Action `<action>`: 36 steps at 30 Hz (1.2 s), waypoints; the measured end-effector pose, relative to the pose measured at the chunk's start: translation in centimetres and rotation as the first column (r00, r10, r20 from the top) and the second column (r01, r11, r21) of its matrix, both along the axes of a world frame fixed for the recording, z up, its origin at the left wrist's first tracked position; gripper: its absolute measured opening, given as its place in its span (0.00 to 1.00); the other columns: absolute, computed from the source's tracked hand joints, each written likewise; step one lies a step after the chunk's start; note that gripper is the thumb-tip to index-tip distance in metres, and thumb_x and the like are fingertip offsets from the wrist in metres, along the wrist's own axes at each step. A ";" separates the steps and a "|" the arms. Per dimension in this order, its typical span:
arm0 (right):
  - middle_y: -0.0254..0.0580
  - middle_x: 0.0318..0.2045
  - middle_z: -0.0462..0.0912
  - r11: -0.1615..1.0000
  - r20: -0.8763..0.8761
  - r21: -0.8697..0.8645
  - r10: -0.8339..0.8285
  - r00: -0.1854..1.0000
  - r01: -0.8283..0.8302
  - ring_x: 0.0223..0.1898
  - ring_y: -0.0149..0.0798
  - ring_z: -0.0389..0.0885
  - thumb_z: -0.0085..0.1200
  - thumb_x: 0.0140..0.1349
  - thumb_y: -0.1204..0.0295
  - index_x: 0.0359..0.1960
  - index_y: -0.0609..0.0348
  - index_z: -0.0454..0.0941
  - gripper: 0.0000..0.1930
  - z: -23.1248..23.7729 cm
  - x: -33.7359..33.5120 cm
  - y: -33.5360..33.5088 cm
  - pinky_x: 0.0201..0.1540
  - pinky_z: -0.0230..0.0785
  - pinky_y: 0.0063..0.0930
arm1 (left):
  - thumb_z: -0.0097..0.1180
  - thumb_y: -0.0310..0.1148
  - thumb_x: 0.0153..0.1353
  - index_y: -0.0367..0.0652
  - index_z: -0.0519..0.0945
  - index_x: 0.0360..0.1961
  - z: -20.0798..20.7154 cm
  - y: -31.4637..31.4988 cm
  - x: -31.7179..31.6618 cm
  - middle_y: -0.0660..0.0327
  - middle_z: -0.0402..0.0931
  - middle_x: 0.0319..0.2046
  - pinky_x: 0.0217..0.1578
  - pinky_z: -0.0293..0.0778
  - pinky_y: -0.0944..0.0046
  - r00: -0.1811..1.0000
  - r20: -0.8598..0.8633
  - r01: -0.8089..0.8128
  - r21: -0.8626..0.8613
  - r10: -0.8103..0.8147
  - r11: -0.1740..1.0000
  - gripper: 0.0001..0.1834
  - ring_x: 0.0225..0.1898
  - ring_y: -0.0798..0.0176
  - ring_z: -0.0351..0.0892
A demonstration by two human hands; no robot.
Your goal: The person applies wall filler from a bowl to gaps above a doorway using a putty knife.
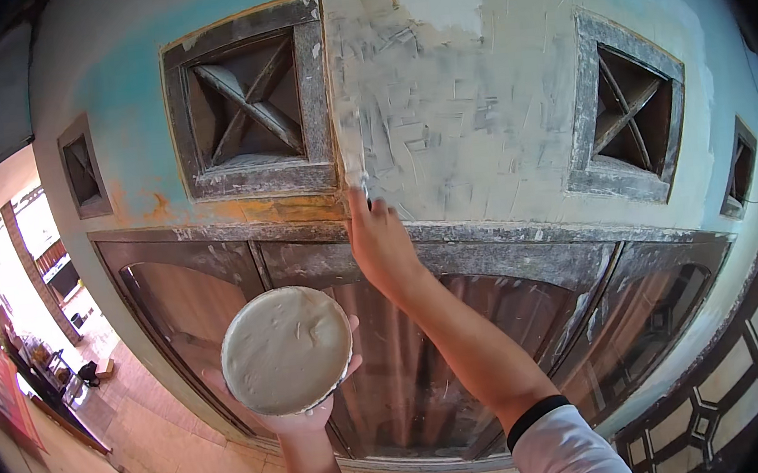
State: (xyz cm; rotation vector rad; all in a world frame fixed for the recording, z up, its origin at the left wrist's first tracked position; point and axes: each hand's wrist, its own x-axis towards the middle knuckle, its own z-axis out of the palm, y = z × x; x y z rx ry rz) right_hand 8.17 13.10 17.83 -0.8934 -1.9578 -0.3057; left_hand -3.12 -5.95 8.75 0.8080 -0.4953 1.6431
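My left hand [309, 418] is wrapped round a round, shallow container of beige wall putty [288, 350] from below, its fingers showing at the rim. The putty fills it nearly to the edge, with a scooped dent at the upper right. Raised to the wall, my right hand [381, 241] is closed round a putty knife [356, 177], most of which is hidden. The knife lies against the wall beside the right edge of a wooden vent frame [329, 95]. Grey-beige putty [459, 119] covers the wall right of it in rough strokes.
A second framed vent [627, 108] sits at the right, with smaller ones at both sides. Below runs a dark wooden window frame [490, 249] with curtained glass panes. A bright doorway [42, 241] opens at the left above a tiled floor [175, 438]. A patterned door [723, 395] stands lower right.
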 end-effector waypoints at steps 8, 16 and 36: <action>0.68 0.39 0.79 0.996 -0.021 -0.034 0.076 0.997 -0.077 0.39 0.62 0.82 0.56 0.69 0.75 0.66 0.71 0.61 0.27 -2.4 0.7 -3.3 0.42 0.78 0.47 | 0.47 0.79 0.60 0.47 0.49 0.80 -0.9 0.0 -1.0 0.33 0.38 0.77 0.63 0.56 0.12 0.995 -0.034 -0.090 0.000 0.090 0.996 0.60 0.73 0.12 0.34; 0.65 0.37 0.78 0.996 -0.069 -0.019 0.083 0.994 -0.085 0.40 0.67 0.81 0.59 0.68 0.71 0.65 0.65 0.61 0.28 -3.6 -0.5 -1.4 0.42 0.76 0.56 | 0.48 0.79 0.60 0.47 0.49 0.80 -0.9 0.1 -0.5 0.33 0.37 0.78 0.64 0.52 0.11 1.000 -0.012 -0.004 -0.003 0.004 1.000 0.61 0.74 0.12 0.33; 0.68 0.40 0.78 0.965 -0.057 -0.192 0.172 0.983 -0.180 0.42 0.67 0.81 0.56 0.71 0.70 0.66 0.65 0.61 0.26 -8.4 0.5 -3.6 0.44 0.77 0.55 | 0.47 0.80 0.59 0.45 0.49 0.80 -1.9 -0.1 -0.8 0.32 0.40 0.77 0.61 0.58 0.11 1.000 0.020 -0.017 -0.050 0.018 0.999 0.62 0.73 0.11 0.38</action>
